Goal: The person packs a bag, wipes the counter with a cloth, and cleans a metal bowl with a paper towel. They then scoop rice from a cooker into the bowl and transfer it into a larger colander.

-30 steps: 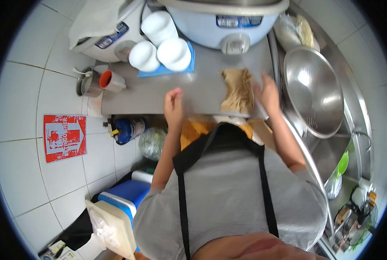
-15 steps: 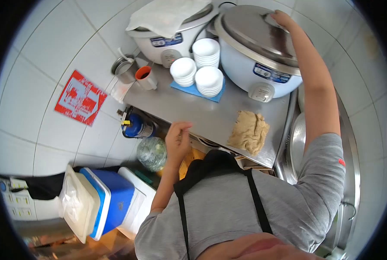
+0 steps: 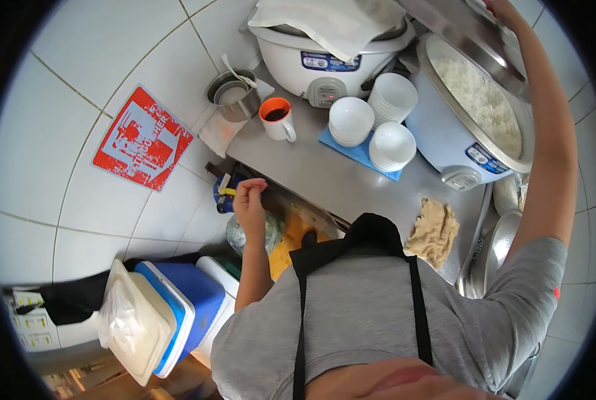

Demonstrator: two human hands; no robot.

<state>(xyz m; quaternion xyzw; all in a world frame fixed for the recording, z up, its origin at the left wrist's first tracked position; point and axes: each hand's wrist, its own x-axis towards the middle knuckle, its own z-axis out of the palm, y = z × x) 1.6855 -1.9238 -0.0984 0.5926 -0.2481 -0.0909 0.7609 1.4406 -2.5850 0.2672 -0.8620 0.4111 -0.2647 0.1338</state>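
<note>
My right hand [image 3: 503,9] is stretched far up and holds the round grey metal lid [image 3: 459,28]. My fingers are closed on its far edge. The lid is tipped up over the big pale blue rice cooker [image 3: 453,137], so the pot is open. It is full of white rice [image 3: 479,100]. The cooker stands at the back right of the shiny steel worktop [image 3: 311,175].

My left hand [image 3: 249,201] hangs low in front of the worktop's edge, away from the cooker. Its fingers are curled into a loose fist, and I see nothing in it.

A crumpled brown cloth [image 3: 434,231] lies on the worktop near my tummy, just in front of the cooker. Three stacks of white bowls [image 3: 351,120] sit on a flat blue mat [image 3: 351,151] beside the cooker. To their left stands an orange mug with a white handle [image 3: 277,117]. Behind the bowls is a white rice cooker [image 3: 325,63] with a white cloth [image 3: 328,20] laid over it. A small metal pot [image 3: 232,97] stands in the corner.

A red sign [image 3: 142,137] is stuck on the white wall tiles. A blue cool box with a white lid [image 3: 178,310] sits on the floor under my left arm.
</note>
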